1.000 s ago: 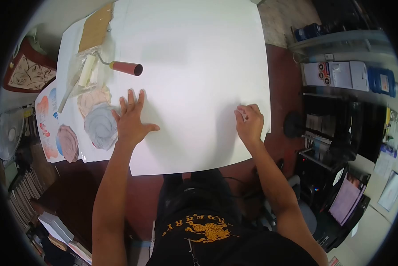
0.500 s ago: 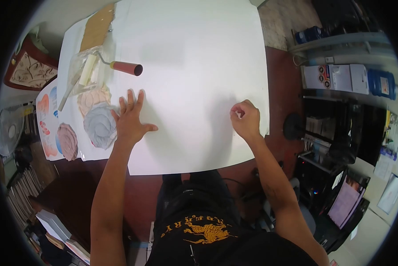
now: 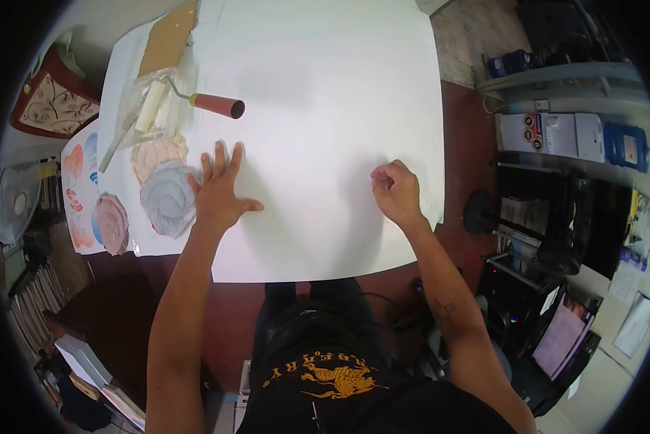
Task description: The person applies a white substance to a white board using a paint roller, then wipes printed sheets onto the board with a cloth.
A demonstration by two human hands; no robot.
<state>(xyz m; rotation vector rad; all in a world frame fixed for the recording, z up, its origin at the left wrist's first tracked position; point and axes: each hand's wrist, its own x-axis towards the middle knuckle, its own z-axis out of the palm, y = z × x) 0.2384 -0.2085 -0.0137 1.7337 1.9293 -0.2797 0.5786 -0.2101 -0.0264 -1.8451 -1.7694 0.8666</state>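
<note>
A large white sheet [image 3: 303,239] covers the table in front of me. My left hand [image 3: 220,192] lies on its left part with the fingers spread, just right of a coiled grey-blue cloth [image 3: 167,199]. Over the right part of the sheet, my right hand [image 3: 397,189] has its fingers curled together; whether anything small is inside them is hidden. A paint roller with a red handle [image 3: 220,105] rests above my left hand, its pale roller on clear plastic. A peach cloth [image 3: 155,155] and a coiled pinkish-brown cloth [image 3: 112,223] are at the left.
Brown cardboard [image 3: 167,40] lies at the upper left of the table. A patterned chair back [image 3: 57,108] and a fan [image 3: 17,206] stand beyond the left edge. On the right are shelves with a blue container [image 3: 625,146], a black stand [image 3: 480,212] and a printer.
The view has shifted slightly, so the roller and cloths appear a little farther right. My left hand stays spread on the sheet; my right fingers have curled a little differently.
</note>
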